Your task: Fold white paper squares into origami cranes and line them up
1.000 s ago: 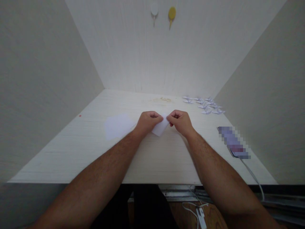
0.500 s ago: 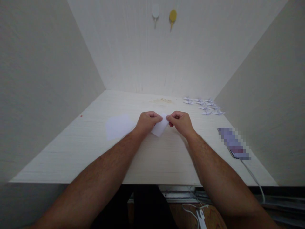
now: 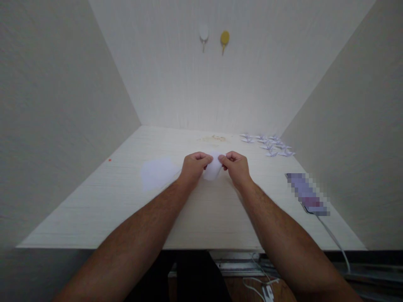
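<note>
A small white sheet of paper (image 3: 213, 170) is held up over the table between my two hands. My left hand (image 3: 195, 165) pinches its left edge between thumb and fingers. On the opposite edge, my right hand (image 3: 235, 164) grips it the same way. The paper hangs down toward me and looks slightly curved; whether it has creases I cannot tell. To the left of my left forearm, more white paper (image 3: 157, 171) lies flat on the table. Several folded white paper cranes (image 3: 272, 144) stand in a group at the back right.
The pale table (image 3: 201, 218) has walls on three sides. A blurred-out phone (image 3: 307, 194) with a white cable (image 3: 335, 239) lies at the right edge. Two hooks, white (image 3: 203, 32) and yellow (image 3: 224, 37), are on the back wall. A brownish stain (image 3: 214, 139) marks the table's back.
The camera has tipped up slightly, so everything sits lower in view. The paper has turned a little more upright between my hands, which have drawn slightly closer together.
</note>
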`<state>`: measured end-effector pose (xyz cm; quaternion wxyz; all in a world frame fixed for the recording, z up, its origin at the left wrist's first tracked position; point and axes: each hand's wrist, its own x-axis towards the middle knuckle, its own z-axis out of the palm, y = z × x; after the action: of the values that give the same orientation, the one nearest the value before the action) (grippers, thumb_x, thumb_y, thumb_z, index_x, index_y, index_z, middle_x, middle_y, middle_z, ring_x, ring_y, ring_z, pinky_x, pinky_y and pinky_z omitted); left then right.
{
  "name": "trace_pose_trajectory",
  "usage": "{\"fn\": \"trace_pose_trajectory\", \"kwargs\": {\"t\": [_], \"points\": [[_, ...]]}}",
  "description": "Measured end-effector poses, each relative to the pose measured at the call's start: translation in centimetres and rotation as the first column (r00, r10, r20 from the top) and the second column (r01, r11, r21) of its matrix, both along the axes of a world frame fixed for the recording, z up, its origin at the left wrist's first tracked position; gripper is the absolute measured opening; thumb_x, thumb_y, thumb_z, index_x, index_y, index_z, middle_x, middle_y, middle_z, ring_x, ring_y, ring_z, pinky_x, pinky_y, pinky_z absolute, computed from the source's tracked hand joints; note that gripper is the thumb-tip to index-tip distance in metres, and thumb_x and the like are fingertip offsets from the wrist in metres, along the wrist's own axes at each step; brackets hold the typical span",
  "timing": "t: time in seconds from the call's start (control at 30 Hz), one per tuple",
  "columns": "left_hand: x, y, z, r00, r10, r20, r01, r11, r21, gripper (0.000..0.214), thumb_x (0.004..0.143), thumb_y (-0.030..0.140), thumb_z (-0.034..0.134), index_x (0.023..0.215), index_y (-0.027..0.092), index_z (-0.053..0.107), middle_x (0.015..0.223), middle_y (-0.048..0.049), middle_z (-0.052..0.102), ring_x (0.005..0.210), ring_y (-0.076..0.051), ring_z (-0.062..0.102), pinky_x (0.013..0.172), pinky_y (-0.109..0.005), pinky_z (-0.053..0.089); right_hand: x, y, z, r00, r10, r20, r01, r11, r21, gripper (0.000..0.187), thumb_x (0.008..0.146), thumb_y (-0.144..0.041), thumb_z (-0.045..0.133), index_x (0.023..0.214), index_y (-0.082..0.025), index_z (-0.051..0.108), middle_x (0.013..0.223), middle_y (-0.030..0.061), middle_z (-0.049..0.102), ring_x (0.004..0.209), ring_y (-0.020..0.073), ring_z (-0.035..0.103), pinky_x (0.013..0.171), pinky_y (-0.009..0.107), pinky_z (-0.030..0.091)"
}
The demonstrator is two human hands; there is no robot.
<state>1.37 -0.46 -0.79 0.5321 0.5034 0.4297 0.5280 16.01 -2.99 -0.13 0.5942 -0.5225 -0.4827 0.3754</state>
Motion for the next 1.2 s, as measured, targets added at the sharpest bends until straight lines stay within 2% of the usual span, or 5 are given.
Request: {"fn": "trace_pose_trajectory", "kwargs": {"t": [0.3,0.67,0.8,1.03,1.2], "points": [[0.31,-0.28,0.05,1.000,-0.009,0.023,0.009,1.000,-0.001,0.021,0.065,0.033,0.074,0.063,0.015,0.064,0.053,0.0024,0.053,0.050,-0.008,0.043,0.051,-0.024,0.033,-0.12,-0.14,-0.07,0.991,-0.082,0.105,0.075,0.995,0.061,0.034,0.077,-0.050,0.061,0.060,-0.020,0.057,0.050,-0.0038,0.051,0.048,0.0110,0.045,0.048,0.024,0.036],[0.33,0.24,-0.35,0.994,0.057,0.088,-0.051,0.996,-0.069,0.020,0.061,0.032,0.075,0.066,0.015,0.065,0.057,0.0012,0.057,0.052,-0.010,0.048,0.052,-0.025,0.038,-0.26,-0.22,-0.03,0.996,-0.008,0.087,0.011,0.999,-0.036,0.030,0.064,-0.043,0.076,0.060,-0.019,0.059,0.050,-0.0019,0.059,0.044,0.0106,0.048,0.045,0.024,0.036],[0.27,0.20,-0.27,0.989,0.070,0.132,-0.062,0.996,-0.067,0.018,0.061,0.030,0.074,0.063,0.015,0.064,0.054,0.0026,0.054,0.050,-0.009,0.045,0.051,-0.025,0.036,-0.40,-0.32,-0.13,0.984,0.111,0.142,-0.098,0.990,-0.098,0.033,0.067,-0.044,0.073,0.056,-0.019,0.055,0.049,-0.0016,0.058,0.042,0.0098,0.046,0.043,0.023,0.033],[0.40,0.12,-0.02,0.978,0.126,0.169,-0.112,0.990,-0.089,0.016,0.060,0.028,0.073,0.061,0.015,0.063,0.052,0.0030,0.052,0.050,-0.008,0.042,0.049,-0.024,0.033,-0.39,-0.23,-0.70,0.976,0.168,0.138,-0.156,0.983,-0.095,0.029,0.062,-0.036,0.076,0.058,-0.019,0.054,0.051,-0.0039,0.057,0.045,0.0085,0.046,0.044,0.022,0.031],[0.42,0.13,0.11,0.965,0.206,0.161,-0.194,0.977,-0.086,0.017,0.061,0.029,0.072,0.064,0.015,0.064,0.053,0.0034,0.053,0.051,-0.009,0.043,0.050,-0.024,0.035,-0.75,-0.48,-0.24,0.955,0.174,0.239,-0.135,0.976,-0.171,0.028,0.071,-0.040,0.067,0.057,-0.019,0.056,0.047,-0.0033,0.054,0.041,0.0084,0.042,0.043,0.023,0.028]]}}
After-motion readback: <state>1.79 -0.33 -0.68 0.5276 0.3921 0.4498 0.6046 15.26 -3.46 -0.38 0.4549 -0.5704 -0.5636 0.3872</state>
